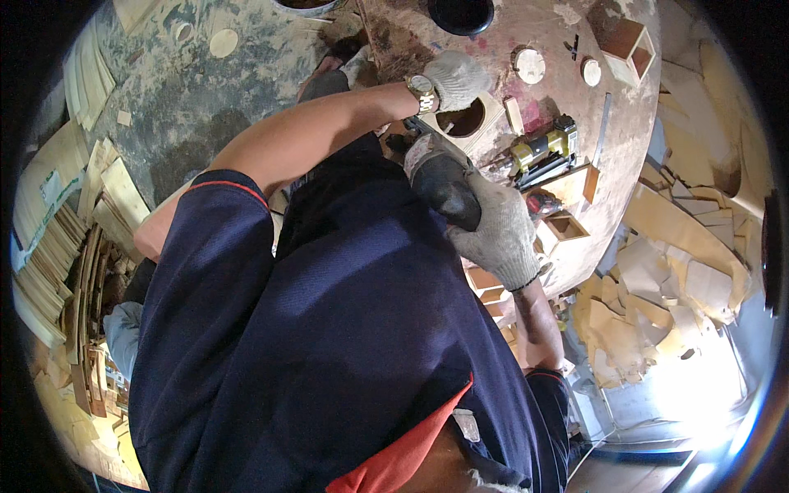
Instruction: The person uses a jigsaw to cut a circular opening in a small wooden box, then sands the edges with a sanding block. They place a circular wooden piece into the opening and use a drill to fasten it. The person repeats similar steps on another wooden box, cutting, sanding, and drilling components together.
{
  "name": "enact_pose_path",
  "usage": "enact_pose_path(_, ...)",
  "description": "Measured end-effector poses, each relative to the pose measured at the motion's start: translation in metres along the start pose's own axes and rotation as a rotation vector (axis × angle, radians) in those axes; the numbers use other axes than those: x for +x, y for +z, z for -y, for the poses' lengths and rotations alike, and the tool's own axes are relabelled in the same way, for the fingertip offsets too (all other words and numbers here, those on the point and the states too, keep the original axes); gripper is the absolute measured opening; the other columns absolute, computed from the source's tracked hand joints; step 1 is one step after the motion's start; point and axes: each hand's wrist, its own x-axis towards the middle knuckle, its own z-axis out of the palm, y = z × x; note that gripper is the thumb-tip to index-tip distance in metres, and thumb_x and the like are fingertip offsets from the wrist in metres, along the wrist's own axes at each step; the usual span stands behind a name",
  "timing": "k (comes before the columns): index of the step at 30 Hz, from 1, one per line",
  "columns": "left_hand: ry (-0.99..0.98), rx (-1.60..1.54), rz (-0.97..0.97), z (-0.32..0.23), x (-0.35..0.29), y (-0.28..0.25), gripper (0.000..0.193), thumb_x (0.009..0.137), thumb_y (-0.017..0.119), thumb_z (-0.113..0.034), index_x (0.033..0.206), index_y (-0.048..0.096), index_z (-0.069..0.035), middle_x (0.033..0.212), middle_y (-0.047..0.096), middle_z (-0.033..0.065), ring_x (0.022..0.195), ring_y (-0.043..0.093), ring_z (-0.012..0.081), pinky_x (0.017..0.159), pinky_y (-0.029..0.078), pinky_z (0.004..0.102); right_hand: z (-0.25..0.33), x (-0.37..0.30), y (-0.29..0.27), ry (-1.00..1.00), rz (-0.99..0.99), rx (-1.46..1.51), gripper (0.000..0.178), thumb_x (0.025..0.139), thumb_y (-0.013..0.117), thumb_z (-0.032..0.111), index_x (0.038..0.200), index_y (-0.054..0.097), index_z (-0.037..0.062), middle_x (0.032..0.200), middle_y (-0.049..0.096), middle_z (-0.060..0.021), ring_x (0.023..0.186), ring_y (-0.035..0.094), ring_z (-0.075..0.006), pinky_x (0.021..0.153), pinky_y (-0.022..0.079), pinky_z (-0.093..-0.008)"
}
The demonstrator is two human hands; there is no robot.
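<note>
My right hand (505, 230), in a white knit glove, wraps round the dark, rounded body of a dusty power tool (444, 187). The tool's front end lies close to a pale wooden piece with a round hole (491, 115); whether it touches the wood I cannot tell. At the far edge of that piece is my left hand (460, 78), also gloved, with a metal watch at the wrist. Its fingers curl over the wood, partly hidden. Right of the piece are a small wood strip (514, 116) and a gold-and-black nail gun (542, 152).
The worktable (567, 107) also bears wooden discs (528, 66), an open wooden box (630, 51), a black bowl (462, 15), a thin metal strip (604, 123) and a small open box (565, 228). Wood offcuts (657, 296) heap at right; stacked boards (53, 271) stand at left.
</note>
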Motion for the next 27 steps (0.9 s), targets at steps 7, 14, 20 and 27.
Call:
enact_pose_path(7, -0.029, 0.073, 0.271, 0.004, 0.008, -0.015, 0.016, 0.077, 0.069, -0.015, 0.090, 0.076, -0.010, 0.083, 0.073, 0.0165, 0.080, 0.075, 0.0339, 0.060, 0.058, 0.0514, -0.009, -0.026, -0.001, 0.058, -0.094, 0.070, 0.039, 0.065, 0.076, 0.013, 0.102, 0.069, 0.0021, 0.084, 0.069, -0.0256, 0.082, 0.072, -0.0420, 0.071, 0.056, -0.0452)
enact_pose_path(14, 0.049, 0.097, 0.342, 0.008, 0.016, -0.022, 0.020, 0.078, 0.070, -0.019, 0.093, 0.076, -0.008, 0.089, 0.075, 0.0177, 0.085, 0.075, 0.0345, 0.070, 0.060, 0.0491, -0.025, -0.138, 0.014, 0.345, -0.488, 0.468, 0.041, 0.069, 0.080, 0.011, 0.106, 0.069, -0.0010, 0.084, 0.070, -0.0163, 0.081, 0.073, -0.0288, 0.077, 0.056, -0.0379)
enact_pose_path(20, 0.103, 0.127, 0.312, 0.019, 0.011, -0.033, 0.023, 0.082, 0.067, -0.028, 0.089, 0.072, -0.007, 0.087, 0.074, 0.0191, 0.084, 0.073, 0.0379, 0.077, 0.057, 0.0518, -0.059, -0.215, 0.088, 0.497, -0.919, 1.182, 0.053, 0.077, 0.087, 0.009, 0.122, 0.061, -0.0004, 0.094, 0.071, -0.0111, 0.076, 0.069, -0.0194, 0.069, 0.057, -0.0315)
enact_pose_path(27, -0.002, 0.089, 0.318, 0.026, -0.010, -0.056, 0.024, 0.085, 0.068, -0.032, 0.099, 0.071, -0.013, 0.091, 0.074, 0.0179, 0.086, 0.072, 0.0386, 0.076, 0.056, 0.0525, -0.096, -0.210, 0.252, 0.371, -1.532, 2.003, 0.028, 0.086, 0.072, 0.011, 0.109, 0.061, 0.0017, 0.096, 0.066, -0.0102, 0.075, 0.062, -0.0215, 0.069, 0.053, -0.0332)
